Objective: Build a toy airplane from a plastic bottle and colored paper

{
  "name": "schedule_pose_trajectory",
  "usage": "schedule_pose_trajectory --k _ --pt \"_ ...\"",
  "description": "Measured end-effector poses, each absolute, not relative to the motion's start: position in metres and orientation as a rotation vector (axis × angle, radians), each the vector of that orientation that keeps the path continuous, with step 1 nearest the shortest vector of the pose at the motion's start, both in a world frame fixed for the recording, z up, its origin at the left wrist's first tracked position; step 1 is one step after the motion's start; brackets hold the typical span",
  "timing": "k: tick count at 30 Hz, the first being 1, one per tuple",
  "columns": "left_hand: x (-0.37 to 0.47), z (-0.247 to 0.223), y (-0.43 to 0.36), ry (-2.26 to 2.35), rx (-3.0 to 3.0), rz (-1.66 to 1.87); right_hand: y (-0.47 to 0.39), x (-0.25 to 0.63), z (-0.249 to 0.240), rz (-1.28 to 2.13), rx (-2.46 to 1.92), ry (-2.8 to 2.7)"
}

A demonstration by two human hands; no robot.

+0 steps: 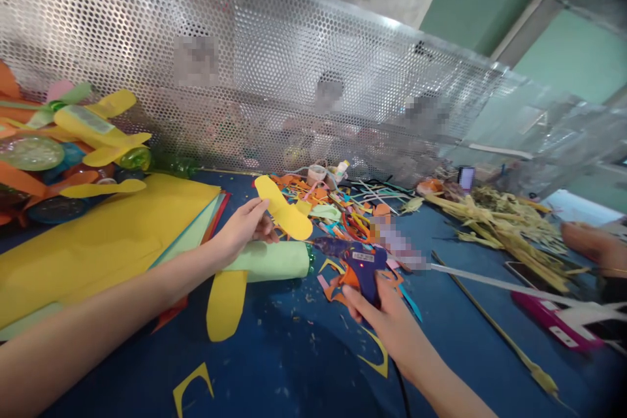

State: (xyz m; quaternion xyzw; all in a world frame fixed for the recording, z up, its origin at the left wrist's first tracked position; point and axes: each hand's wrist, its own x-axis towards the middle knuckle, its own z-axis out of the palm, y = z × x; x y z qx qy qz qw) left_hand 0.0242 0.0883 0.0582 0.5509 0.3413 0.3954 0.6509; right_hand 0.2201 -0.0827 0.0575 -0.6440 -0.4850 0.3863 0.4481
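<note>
My left hand (252, 225) pinches a yellow rounded paper strip (284, 208), narrowed at its middle, and holds it above the table. In my right hand (379, 313) is a blue glue gun (363, 258) with an orange trigger and a small red light. Its nozzle points left, close to the lower end of the strip; whether they touch I cannot tell. Beneath my left hand lies a bottle wrapped in pale green paper (279, 260), its green plastic base showing at the right. A yellow paper wing (226, 307) sticks out from its near side.
Coloured sheets (161, 222) and finished paper-and-bottle planes (93, 127) stand left. Paper scraps (337, 206) lie along the perforated metal screen (294, 65). Dried husks (490, 215), a thin stalk (494, 326) and a magenta box (553, 320) are right, near another person's hand (595, 245).
</note>
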Motion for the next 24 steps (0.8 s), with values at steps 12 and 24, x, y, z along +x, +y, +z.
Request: schedule_pose_trajectory --k 12,24 --pt "0.025 0.061 0.088 0.751 1.118 0.894 -0.086 0.216 0.058 0.912 -1.647 -1.236" --pt "0.026 0.061 0.087 0.778 1.171 0.898 -0.086 0.206 0.071 0.588 -1.775 -1.439"
